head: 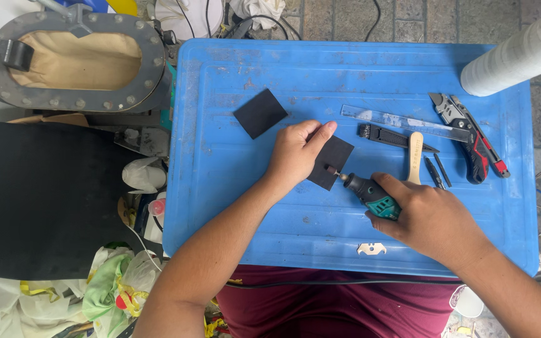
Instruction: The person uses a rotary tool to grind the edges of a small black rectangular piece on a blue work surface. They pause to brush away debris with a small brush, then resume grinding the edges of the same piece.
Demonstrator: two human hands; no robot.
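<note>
Left hand fingers lie flat on the black square; right hand fingers grip the rotary tool, tip touching it.

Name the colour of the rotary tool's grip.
Teal, on a black rotary tool; head view shows it.

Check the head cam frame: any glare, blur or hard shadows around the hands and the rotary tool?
Head view: soft, even daylight, only faint shadows under the left hand and right hand; rotary tool and black square piece sharp, no motion blur; mild sheen on the blue lid; white roll at top right nearly washed out; edges bend slightly.
</note>
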